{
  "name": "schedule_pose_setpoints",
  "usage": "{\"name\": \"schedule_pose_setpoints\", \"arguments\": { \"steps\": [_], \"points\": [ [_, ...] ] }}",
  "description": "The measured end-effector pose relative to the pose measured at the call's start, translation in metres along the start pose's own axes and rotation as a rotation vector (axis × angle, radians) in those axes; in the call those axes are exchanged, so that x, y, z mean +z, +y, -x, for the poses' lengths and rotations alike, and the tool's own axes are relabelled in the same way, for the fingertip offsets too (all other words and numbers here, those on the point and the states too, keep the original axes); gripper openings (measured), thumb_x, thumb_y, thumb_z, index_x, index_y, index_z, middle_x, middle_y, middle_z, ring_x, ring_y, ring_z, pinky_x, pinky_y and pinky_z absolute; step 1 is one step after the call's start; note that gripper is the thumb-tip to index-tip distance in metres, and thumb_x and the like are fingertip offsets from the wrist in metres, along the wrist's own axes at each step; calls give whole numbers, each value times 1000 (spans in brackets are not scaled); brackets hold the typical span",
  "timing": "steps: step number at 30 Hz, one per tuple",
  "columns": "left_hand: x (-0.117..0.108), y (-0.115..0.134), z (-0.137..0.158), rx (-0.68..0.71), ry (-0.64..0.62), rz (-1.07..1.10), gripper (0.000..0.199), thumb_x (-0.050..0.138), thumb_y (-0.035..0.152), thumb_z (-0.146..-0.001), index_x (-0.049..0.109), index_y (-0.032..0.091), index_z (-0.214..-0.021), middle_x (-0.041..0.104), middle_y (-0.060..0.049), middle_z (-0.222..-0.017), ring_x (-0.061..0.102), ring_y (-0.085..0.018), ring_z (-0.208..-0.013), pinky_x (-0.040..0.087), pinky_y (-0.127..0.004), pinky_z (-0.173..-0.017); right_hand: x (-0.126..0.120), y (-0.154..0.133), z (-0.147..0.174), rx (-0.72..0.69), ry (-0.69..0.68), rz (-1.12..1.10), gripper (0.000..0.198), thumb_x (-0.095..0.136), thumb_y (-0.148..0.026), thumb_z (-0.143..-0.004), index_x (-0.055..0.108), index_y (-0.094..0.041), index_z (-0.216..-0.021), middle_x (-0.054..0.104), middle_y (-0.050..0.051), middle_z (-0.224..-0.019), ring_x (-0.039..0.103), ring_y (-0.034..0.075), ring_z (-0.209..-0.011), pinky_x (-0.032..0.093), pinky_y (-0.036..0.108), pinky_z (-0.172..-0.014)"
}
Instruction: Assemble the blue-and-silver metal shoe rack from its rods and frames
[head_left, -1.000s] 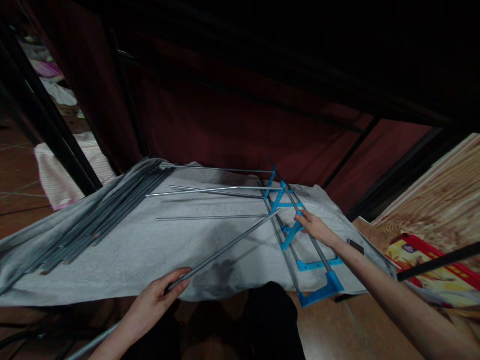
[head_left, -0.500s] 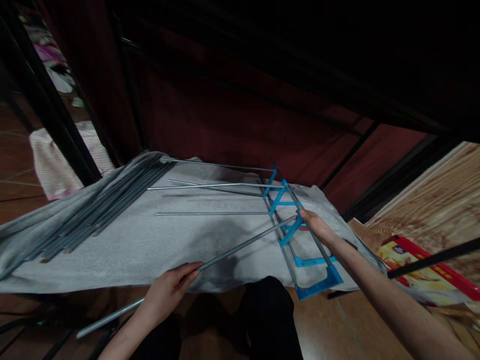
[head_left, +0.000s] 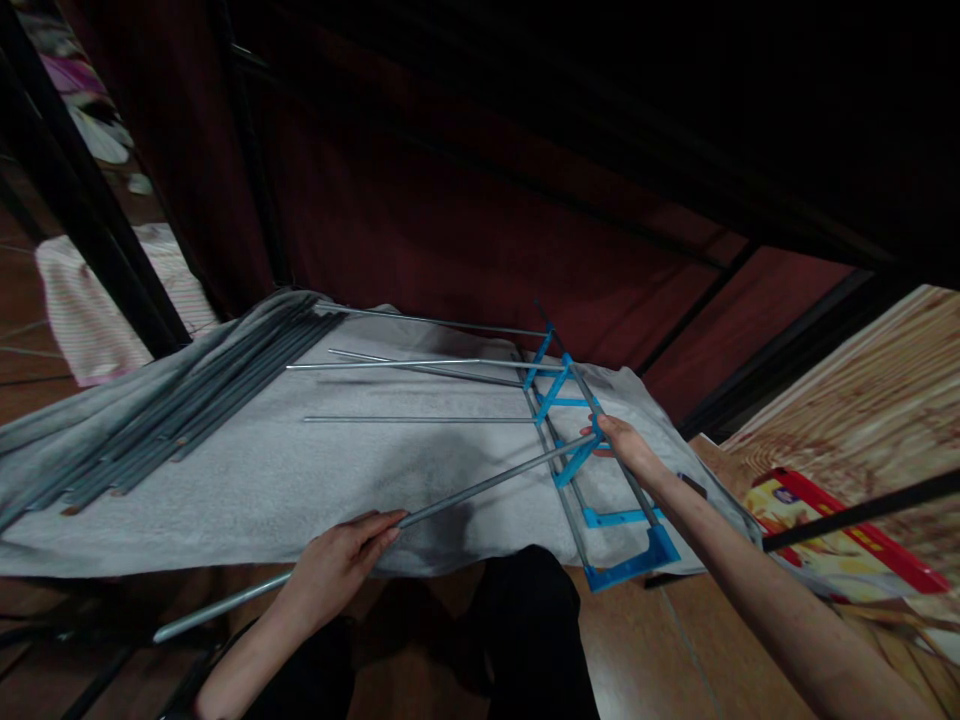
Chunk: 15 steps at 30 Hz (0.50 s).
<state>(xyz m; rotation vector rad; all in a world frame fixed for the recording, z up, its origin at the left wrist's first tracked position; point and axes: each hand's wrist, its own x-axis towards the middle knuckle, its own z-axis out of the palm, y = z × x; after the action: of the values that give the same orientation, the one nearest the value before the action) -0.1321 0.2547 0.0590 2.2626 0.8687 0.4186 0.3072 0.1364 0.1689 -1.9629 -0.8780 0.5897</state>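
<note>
Two hands (head_left: 337,568), one held rod (head_left: 487,484), four rods (head_left: 420,420) projecting from one blue-jointed frame (head_left: 576,464), one rod pile (head_left: 187,410) and one striped cloth (head_left: 94,300) share the scene.

The single camera sat on the person's head, facing forward and down, near the left hand (head_left: 341,565) and right hand (head_left: 628,445). Its view ran from a knee (head_left: 538,610) at six o'clock, across the grey cloth (head_left: 255,490), to the red curtain (head_left: 420,220) at twelve, with the box (head_left: 832,530) at four.
</note>
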Motion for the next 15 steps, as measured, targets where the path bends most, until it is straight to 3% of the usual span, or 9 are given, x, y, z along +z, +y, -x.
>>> {"name": "schedule_pose_setpoints", "arguments": {
  "steps": [10, 15],
  "points": [
    [-33, 9, -22, 89, 62, -215, 46, 34, 46, -98, 66, 28, -125, 72, -3, -115, 71, -22, -97, 54, -29, -81, -1, -5, 0, -10, 1, 62, 46, 46, -49, -89, 64, -13, -111, 72, 15, -108, 65, 29, -106, 53, 43, -88],
    [-48, 14, -38, 176, 122, -298, 47, 31, 45, -98, 67, 26, -122, 73, -4, -114, 71, -21, -98, 54, -29, -82, 0, -3, 0, 2, 11, 21, 46, 46, -50, -88, 64, -15, -111, 73, 14, -105, 67, 27, -100, 55, 41, -84]
  ]
}}
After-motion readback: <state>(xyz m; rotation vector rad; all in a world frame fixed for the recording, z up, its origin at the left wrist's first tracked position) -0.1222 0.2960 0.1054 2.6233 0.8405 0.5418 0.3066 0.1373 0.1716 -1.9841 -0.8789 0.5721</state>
